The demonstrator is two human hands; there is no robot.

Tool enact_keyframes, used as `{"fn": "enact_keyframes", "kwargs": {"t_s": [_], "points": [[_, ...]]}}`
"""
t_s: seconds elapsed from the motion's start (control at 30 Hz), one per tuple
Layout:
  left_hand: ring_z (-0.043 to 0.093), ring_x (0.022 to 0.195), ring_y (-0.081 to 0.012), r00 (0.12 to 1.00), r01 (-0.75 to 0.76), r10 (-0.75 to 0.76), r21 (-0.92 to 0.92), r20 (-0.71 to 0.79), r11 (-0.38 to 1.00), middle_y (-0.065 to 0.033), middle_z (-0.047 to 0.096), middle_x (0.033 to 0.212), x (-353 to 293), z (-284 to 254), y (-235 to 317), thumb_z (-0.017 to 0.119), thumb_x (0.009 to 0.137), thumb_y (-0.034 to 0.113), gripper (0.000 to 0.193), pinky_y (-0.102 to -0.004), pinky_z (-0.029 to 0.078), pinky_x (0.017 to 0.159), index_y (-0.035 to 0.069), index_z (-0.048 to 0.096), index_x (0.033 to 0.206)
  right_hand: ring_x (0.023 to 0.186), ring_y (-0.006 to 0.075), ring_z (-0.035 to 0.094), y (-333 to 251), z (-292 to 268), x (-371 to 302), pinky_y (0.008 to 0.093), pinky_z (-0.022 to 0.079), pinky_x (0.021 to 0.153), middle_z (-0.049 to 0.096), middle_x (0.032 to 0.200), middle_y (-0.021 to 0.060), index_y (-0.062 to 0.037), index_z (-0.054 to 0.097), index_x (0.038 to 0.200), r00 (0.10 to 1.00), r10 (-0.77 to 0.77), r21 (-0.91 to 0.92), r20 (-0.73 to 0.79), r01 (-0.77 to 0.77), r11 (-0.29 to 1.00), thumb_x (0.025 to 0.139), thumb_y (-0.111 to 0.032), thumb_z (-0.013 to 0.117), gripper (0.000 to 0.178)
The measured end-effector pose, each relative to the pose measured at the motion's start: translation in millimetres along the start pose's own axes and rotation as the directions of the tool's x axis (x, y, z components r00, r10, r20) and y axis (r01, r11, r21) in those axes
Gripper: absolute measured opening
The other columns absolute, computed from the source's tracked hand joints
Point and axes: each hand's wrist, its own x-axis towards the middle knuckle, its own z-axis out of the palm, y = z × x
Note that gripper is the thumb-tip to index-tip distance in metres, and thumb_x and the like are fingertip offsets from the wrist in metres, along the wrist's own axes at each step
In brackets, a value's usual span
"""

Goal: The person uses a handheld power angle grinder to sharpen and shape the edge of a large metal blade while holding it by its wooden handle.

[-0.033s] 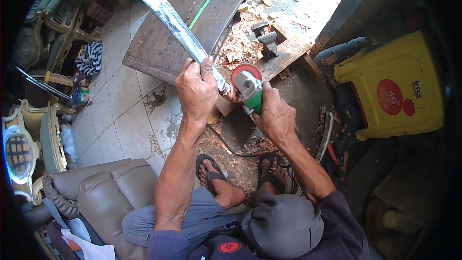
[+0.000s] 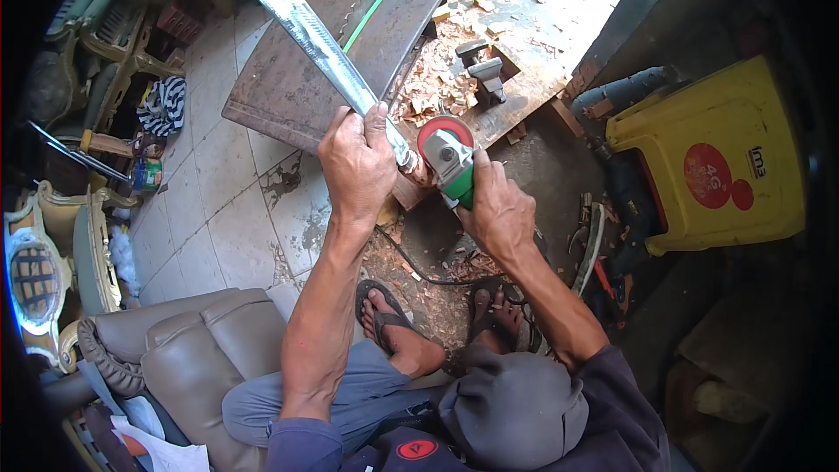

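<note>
Your left hand [image 2: 357,162] was clamped around the blade [image 2: 319,39] near its lower end, fingers wrapped tight over the steel, just above the point where the blade met the grinder [image 2: 450,157]. Your right hand [image 2: 498,210] was closed on the green grinder body, fingers curled under it, with the red disc [image 2: 444,131] touching or nearly touching the blade's base; the exact contact was hidden behind your left thumb. The blade was held in the air over the metal sheet [image 2: 350,44] and the tiled floor [image 2: 236,201], not resting on either. Its long axis ran diagonally, from the grinder at centre up and to the left, and its curved tip pointed away from you toward the upper left. To grind well here, you needed to keep the left grip firm and clear of the disc, hold the disc at a shallow, steady angle to the edge, and apply light pressure. Your sandalled feet [image 2: 411,323] sat directly below the work amid wood chips [image 2: 437,79], and the cord [image 2: 419,267] trailed near them, so sparks and slack both called for care.
</note>
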Motion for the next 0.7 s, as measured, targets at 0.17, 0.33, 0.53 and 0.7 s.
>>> {"fn": "enact_keyframes", "kwargs": {"t_s": [0.17, 0.33, 0.53, 0.7], "points": [[0.061, 0.063, -0.038, 1.0, 0.012, -0.012, 0.003, -0.016, 1.0, -0.0184, 0.061, 0.076, -2.7, -2.2, 2.0, 0.067, 0.102, 0.015, 0.033, -0.0485, 0.045, 0.06, -0.006, 0.062, 0.077, 0.094, 0.0468, 0.069, 3.9, -2.6, 11.9, 0.0571, 0.056, 0.077, 0.062, 0.12, 0.0246, -0.0007, 0.037, 0.148, 0.989, 0.128, 0.154, 0.078, -0.139, 0.978, 0.082, -0.028, 0.078, 0.083], [0.062, 0.062, -0.0366, 0.997, 0.046, -0.046, 0.001, -0.059, 0.999, -0.0186, 0.062, 0.075, -1.2, 1.5, -12.0, 0.066, 0.102, 0.016, 0.034, -0.0478, 0.047, 0.06, -0.006, 0.062, 0.076, 0.098, 0.0494, 0.069, 5.7, 9.6, 0.8, 0.0575, 0.056, 0.081, 0.062, 0.125, 0.0286, 0.0005, 0.032, 0.152, 0.991, 0.133, 0.153, 0.003, -0.132, 0.979, 0.081, -0.028, 0.077, 0.089], [0.072, 0.059, -0.0188, 0.992, 0.112, -0.108, 0.047, -0.068, 0.993, -0.0103, 0.062, 0.065, 1.5, -3.1, -36.2, 0.059, 0.109, 0.028, 0.046, -0.0329, 0.063, 0.049, -0.009, 0.062, 0.082, 0.094, 0.0506, 0.069, 12.9, 17.8, -2.2, 0.0576, 0.055, 0.079, 0.063, 0.122, 0.0281, -0.0002, 0.033, 0.15, 0.986, 0.165, 0.23, -0.023, -0.156, 0.961, 0.081, -0.028, 0.076, 0.086], [0.072, 0.061, -0.0179, 0.974, 0.228, -0.228, -0.008, 0.0, 0.974, -0.0093, 0.062, 0.066, -4.5, -7.8, -23.9, 0.057, 0.11, 0.029, 0.046, -0.032, 0.064, 0.049, -0.009, 0.062, 0.083, 0.092, 0.0505, 0.069, 15.5, 20.7, -9.7, 0.0581, 0.055, 0.078, 0.065, 0.118, 0.0273, -0.0018, 0.035, 0.146, 0.986, 0.161, 0.214, -0.043, -0.149, 0.966, 0.081, -0.028, 0.076, 0.081]]}}
